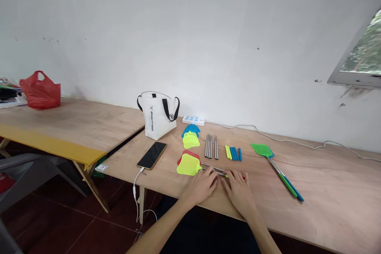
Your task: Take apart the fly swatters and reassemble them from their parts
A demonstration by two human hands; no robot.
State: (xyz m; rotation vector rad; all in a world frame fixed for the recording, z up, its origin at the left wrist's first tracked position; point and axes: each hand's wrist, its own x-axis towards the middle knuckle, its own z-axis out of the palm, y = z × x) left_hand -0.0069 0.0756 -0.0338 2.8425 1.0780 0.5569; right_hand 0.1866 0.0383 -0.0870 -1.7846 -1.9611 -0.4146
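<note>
A yellow fly swatter (188, 165) lies near the table's front edge, partly over a red fly swatter (194, 153). Both heads point left, and their metal rods run rightward under my hands. My left hand (203, 185) has its fingers curled over the rod just right of the yellow head. Over the handle end rests my right hand (239, 192), fingers bent around the yellow grip; a red tip shows beyond them. Behind are metal tubes (208, 146), blue grips (234, 153), yellow grips (228, 152), loose yellow heads (191, 139) and blue heads (192, 128).
A green fly swatter (262, 149) overlaps a blue fly swatter (299, 195) on the right. On the left lie a charging phone (152, 155) and a white bag (159, 119). A power strip (193, 120) and its cable (256, 127) run along the wall. A red plastic bag (41, 91) sits on another table.
</note>
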